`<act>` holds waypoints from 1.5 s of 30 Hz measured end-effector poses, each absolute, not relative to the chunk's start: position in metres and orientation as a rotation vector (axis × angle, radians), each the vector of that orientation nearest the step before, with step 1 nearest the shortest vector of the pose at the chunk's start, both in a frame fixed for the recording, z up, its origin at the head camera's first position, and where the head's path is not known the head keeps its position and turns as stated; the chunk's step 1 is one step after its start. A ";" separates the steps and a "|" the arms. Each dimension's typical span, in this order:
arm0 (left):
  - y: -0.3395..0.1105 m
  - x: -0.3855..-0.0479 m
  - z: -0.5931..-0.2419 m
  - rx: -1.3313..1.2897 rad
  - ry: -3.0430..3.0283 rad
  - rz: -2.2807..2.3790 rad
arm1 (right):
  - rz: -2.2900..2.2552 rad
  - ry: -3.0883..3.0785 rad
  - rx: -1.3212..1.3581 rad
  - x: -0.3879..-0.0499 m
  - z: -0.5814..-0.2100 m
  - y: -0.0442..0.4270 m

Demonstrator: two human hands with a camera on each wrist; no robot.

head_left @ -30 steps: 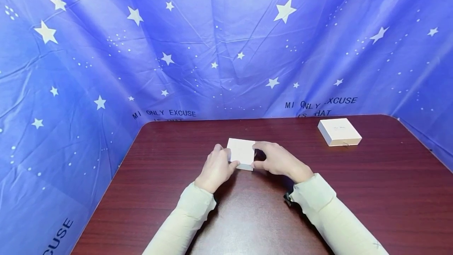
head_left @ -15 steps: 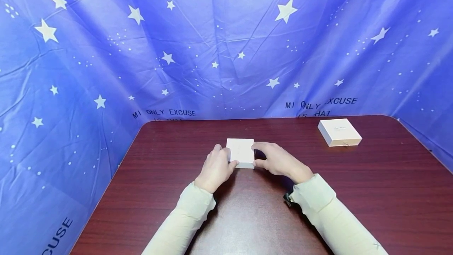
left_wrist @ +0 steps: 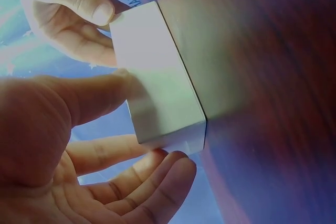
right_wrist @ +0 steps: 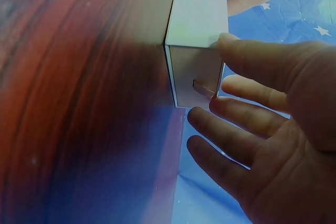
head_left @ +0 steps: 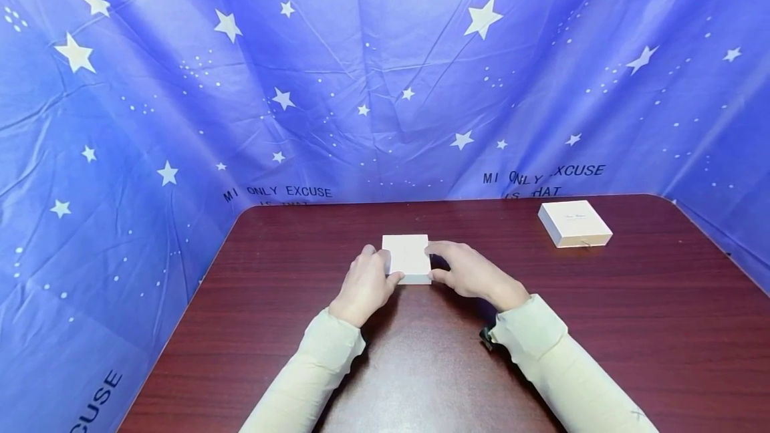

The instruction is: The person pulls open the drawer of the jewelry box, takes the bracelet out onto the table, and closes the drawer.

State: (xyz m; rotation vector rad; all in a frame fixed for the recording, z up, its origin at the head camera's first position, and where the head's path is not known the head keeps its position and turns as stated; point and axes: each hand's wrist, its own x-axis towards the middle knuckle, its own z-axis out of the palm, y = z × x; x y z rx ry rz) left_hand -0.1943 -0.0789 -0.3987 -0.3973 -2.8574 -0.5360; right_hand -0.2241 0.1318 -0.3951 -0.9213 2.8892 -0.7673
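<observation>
A small white box [head_left: 406,256] lies flat on the dark red wooden table, between both hands. On its left, my left hand [head_left: 364,286] grips it, the thumb on the near face and the fingers around the left end. At the right end, my right hand [head_left: 478,272] holds the box by its edges with thumb and index finger. In the right wrist view, a short pull tab [right_wrist: 203,88] sticks out of the box's recessed end panel, close to the fingertips. The other fingers of the right hand are spread below it.
A second, larger white box [head_left: 575,224] with small print on top stands at the table's back right, a small tab on its near side. A blue star-patterned curtain [head_left: 373,72] hangs behind and beside the table [head_left: 289,239].
The small box has turned slightly, so its near edge now runs straight across the view. Both hands keep their hold and have hardly moved.
</observation>
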 end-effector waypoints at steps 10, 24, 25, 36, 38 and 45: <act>-0.080 -0.197 -0.401 -0.381 -2.859 -0.525 | -0.760 2.914 -0.933 -0.225 -0.399 0.130; -0.082 -0.198 -0.401 -0.391 -2.854 -0.555 | -0.883 2.949 -0.753 -0.227 -0.394 0.129; -0.082 -0.198 -0.401 -0.395 -2.852 -0.559 | -0.896 2.957 -0.715 -0.227 -0.394 0.129; -0.082 -0.197 -0.402 -0.415 -2.841 -0.547 | -1.125 2.828 -0.454 -0.239 -0.393 0.127; -0.082 -0.197 -0.402 -0.417 -2.839 -0.545 | -1.207 2.766 -0.422 -0.241 -0.393 0.126; -0.080 -0.196 -0.400 -0.445 -2.839 -0.553 | -1.320 2.691 -0.335 -0.243 -0.394 0.122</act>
